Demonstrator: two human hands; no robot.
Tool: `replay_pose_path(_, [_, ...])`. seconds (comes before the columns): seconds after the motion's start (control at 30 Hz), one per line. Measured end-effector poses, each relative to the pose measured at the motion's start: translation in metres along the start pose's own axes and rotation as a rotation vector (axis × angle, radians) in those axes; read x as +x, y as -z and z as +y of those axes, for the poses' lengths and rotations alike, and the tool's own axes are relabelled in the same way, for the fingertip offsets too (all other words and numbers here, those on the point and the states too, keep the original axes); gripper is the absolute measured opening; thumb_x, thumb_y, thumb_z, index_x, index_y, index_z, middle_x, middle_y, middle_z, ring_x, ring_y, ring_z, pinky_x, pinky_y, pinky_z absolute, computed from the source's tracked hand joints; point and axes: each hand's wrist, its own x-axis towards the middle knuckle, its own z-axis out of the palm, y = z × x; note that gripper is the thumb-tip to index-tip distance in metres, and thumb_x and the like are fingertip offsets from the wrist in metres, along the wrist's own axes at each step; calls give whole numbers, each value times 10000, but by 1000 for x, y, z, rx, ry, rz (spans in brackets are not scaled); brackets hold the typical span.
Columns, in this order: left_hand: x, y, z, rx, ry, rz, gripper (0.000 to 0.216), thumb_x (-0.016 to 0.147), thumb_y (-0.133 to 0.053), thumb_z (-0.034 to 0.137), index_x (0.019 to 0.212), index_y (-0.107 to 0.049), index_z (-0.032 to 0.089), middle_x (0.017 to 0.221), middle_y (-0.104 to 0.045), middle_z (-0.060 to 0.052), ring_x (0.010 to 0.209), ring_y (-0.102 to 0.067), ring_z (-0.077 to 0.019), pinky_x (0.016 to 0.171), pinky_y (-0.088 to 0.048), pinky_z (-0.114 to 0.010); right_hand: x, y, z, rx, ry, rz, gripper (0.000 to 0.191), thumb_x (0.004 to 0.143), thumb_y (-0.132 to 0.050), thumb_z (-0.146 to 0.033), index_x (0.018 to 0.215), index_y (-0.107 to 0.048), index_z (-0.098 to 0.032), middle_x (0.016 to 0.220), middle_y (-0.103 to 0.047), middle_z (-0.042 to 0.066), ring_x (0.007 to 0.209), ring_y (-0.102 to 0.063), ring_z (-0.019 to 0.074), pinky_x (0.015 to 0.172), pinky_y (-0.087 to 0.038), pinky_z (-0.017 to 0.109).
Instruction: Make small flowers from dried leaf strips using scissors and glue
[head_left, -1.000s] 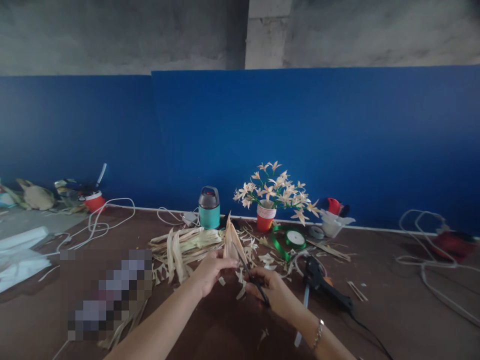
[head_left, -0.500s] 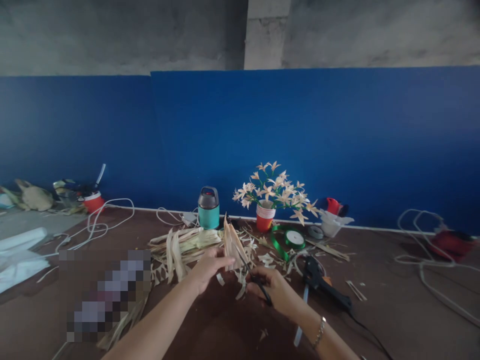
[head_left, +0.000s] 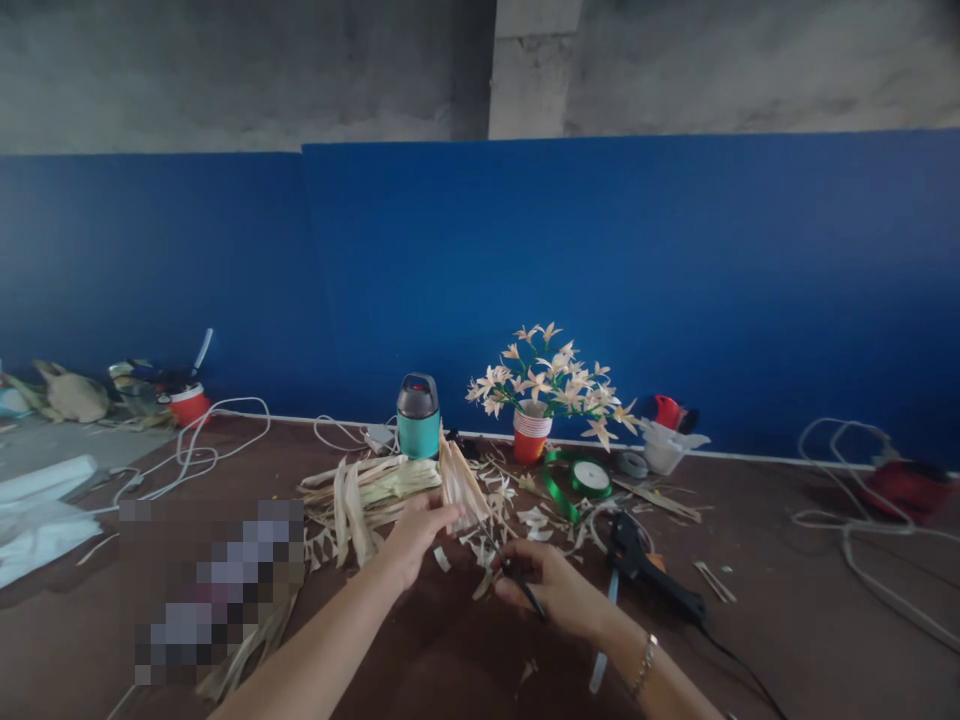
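Observation:
Between thumb and fingers, my left hand [head_left: 418,532] pinches a pale dried corn husk [head_left: 461,485] that stands up, wide at the bottom and narrowing to its top. My right hand [head_left: 544,580] grips dark-handled scissors [head_left: 517,578], their blades pointing up and left to the husk's lower right edge. Whether the blades are closed on the husk I cannot tell. Small husk scraps [head_left: 484,583] lie on the brown table below the hands. A pile of dried husk strips [head_left: 375,490] spreads just left of and behind my left hand.
Behind stand a teal lidded container [head_left: 418,425] and a red cup [head_left: 531,435] of husk flowers [head_left: 562,378]. Right of centre lie a green ribbon spool [head_left: 590,478], a black glue gun [head_left: 652,572] and a white tub [head_left: 666,448]. White cables [head_left: 202,450] loop at left.
The husk and my left hand have shifted slightly left, and the husk tilts a little more to the left. The scissor blades sit lower along its edge.

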Motion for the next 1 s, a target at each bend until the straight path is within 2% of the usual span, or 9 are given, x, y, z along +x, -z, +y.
replay_pose_path(0.17, [-3, -3, 1, -22, 7, 33, 189, 534, -724, 249, 656, -634, 137, 549, -633, -4, 581, -610, -176, 582, -445, -267, 3, 1, 8, -177, 106, 72, 325, 668, -710, -395, 859, -642, -142, 684, -615, -2, 614, -500, 117, 570, -393, 209])
replay_pose_path(0.3, [-7, -8, 3, -71, 28, 11, 168, 531, -704, 224, 651, -629, 134, 531, -615, 1, 542, -592, -163, 560, -455, -273, 5, 1, 15, -237, 116, 118, 301, 671, -706, -358, 883, -653, -151, 673, -629, -8, 600, -507, 120, 565, -392, 209])
replay_pose_path(0.5, [-8, -12, 5, -106, 53, -1, 149, 512, -679, 201, 632, -628, 130, 541, -623, -9, 510, -572, -142, 511, -452, -255, 5, 1, 15, -260, 115, 134, 282, 671, -702, -326, 886, -652, -150, 640, -605, -21, 572, -474, 109, 532, -357, 201])
replay_pose_path(1.0, [-8, -10, 4, -146, 62, -13, 193, 512, -688, 190, 679, -637, 106, 572, -648, -32, 533, -586, -153, 522, -473, -268, 3, -1, 9, -225, 102, 135, 295, 653, -719, -366, 835, -634, -151, 592, -513, -40, 539, -389, 95, 495, -298, 201])
